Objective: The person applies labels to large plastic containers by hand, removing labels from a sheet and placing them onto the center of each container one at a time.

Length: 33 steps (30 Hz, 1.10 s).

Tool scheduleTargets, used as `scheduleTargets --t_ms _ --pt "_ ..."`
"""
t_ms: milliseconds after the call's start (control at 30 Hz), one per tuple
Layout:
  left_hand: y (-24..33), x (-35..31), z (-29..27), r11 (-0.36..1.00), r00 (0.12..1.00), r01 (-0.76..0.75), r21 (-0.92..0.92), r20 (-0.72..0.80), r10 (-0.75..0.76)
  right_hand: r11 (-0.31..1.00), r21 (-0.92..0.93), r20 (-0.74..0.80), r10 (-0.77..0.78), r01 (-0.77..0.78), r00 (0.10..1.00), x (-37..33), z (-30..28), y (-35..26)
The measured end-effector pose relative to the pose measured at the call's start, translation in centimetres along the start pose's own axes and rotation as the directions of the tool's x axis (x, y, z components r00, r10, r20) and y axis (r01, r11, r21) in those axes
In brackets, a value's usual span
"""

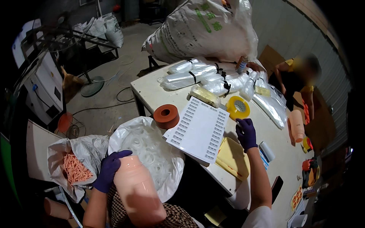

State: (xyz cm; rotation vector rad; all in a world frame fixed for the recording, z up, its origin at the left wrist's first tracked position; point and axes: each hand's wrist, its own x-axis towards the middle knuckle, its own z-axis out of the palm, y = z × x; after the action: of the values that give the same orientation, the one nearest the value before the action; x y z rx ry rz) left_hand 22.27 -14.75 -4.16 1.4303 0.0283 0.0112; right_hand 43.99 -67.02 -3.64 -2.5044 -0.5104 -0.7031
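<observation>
**Bottle held low, right hand out over the bench**

Closest in, a pink bottle [138,190] leans over the checked cloth [175,217] on the lap, in front of the bench's [289,163] near edge. The purple-gloved left hand [109,171] grasps its narrow end, the forearm coming up steeply from below. I'd hold it there firmly, fingers off the glossy side, and clear of the rings [150,150] in the white sack [175,167] beside it. Next, a label sheet [197,133] overhangs that near edge; a light pinch by a label's rim should serve best. Farther on, the right hand [247,135] reaches across, fingers bent toward the yellow tape [230,110]. Something small and pale shows at its fingertips; whether it's gripped, I can't tell.
</observation>
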Motion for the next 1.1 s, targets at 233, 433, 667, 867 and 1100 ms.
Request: scheduleTargets --t_ms 233,433,667,867,1100 --pt "-0.8 0.8 1.8 0.988 0.999 0.042 0.146 0.022 -0.046 0.949 -0.313 0.202 0.021 0.044 0.979 4.5 6.5 -4.0" --pt "-0.1 -0.2 1.5 0.981 0.994 0.105 0.161 0.002 -0.107 0.959 -0.265 0.121 0.137 -0.101 0.983 6.1 9.0 -5.5" --pt "-1.3 2.2 3.4 0.843 0.971 -0.238 0.482 0.085 0.225 0.805 0.507 0.029 0.340 -0.307 0.940 7.2 7.9 6.0" --pt "-1.9 0.2 1.3 0.918 0.996 -0.089 0.386 0.004 0.095 0.958 0.137 -0.081 -0.244 0.254 0.966 -3.8 2.7 -20.9" --pt "-2.4 1.2 2.1 0.939 0.995 0.059 0.340 0.056 -0.083 0.939 0.179 0.127 -0.318 0.293 0.940 -13.9 3.5 -32.2"
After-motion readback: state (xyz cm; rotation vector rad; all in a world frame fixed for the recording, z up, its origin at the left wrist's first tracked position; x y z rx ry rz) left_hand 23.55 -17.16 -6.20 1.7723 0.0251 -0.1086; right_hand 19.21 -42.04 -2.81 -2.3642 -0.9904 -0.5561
